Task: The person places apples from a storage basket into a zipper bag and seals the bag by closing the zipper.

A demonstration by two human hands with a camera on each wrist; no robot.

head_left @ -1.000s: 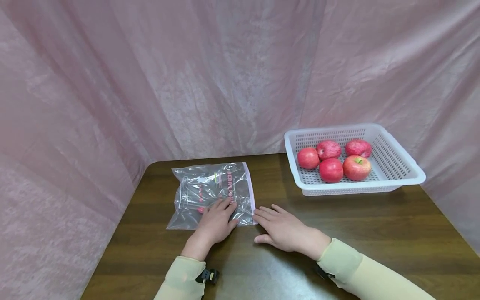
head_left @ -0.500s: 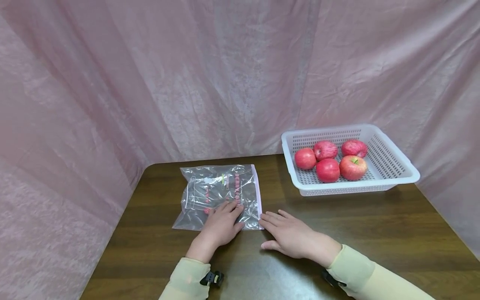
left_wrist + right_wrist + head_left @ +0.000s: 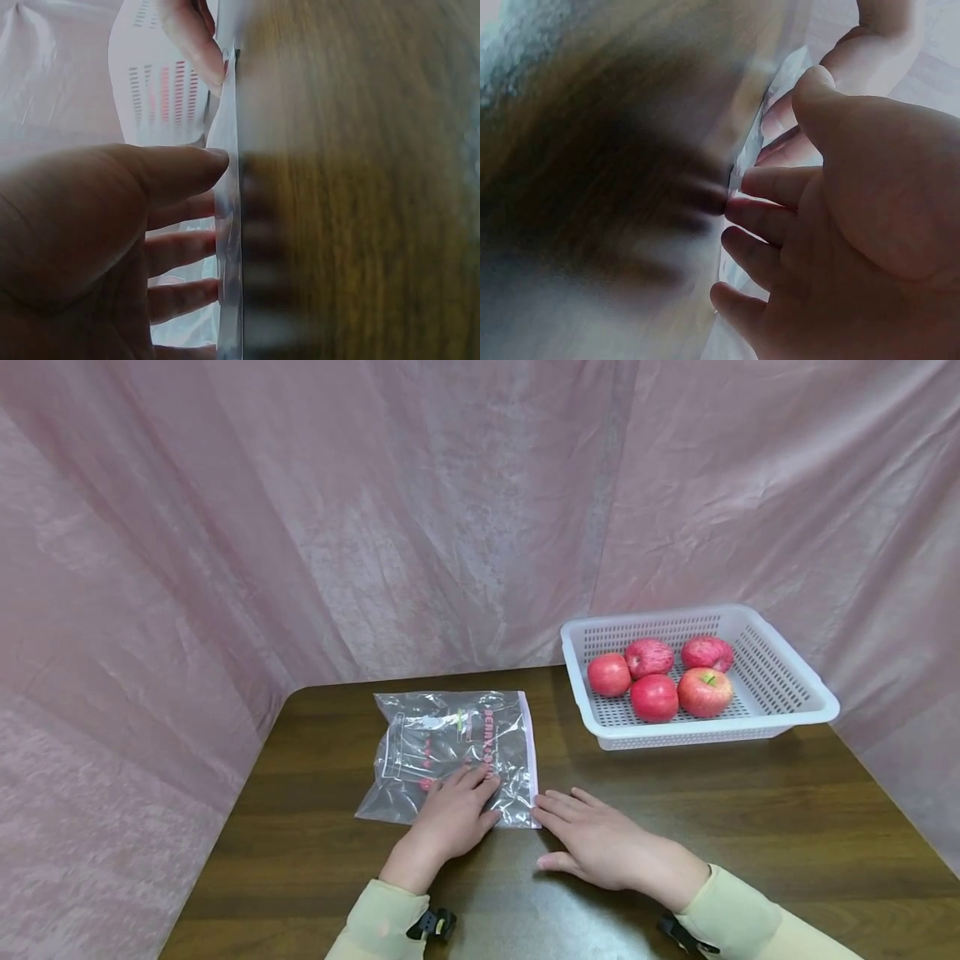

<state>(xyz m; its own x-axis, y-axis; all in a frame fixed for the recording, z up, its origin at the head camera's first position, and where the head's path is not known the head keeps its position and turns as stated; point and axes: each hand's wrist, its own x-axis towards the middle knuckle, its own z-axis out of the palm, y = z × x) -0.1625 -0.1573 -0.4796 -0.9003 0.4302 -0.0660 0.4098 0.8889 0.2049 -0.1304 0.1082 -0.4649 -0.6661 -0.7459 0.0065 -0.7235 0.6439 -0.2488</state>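
Note:
A clear plastic zip bag (image 3: 442,743) with pink lettering lies flat on the wooden table, its pale purple zip edge facing right. My left hand (image 3: 453,814) rests on the bag's near part, fingers spread and fairly straight. At the near end of the zip edge, the fingertips of my right hand (image 3: 600,839) touch the bag, the palm lying low over the table. In the left wrist view the fingers of the left hand (image 3: 180,247) press down on the film. The right wrist view has the right hand's fingers (image 3: 761,217) extended to the bag's edge.
A white perforated basket (image 3: 697,732) stands at the back right of the table (image 3: 675,785). Several red apples (image 3: 654,697) lie in it. A pink curtain (image 3: 465,527) hangs behind and beside the table.
The bag has slid to the right across the table, with both hands moving right along with it. The basket and apples stay in place; the head view has shifted slightly.

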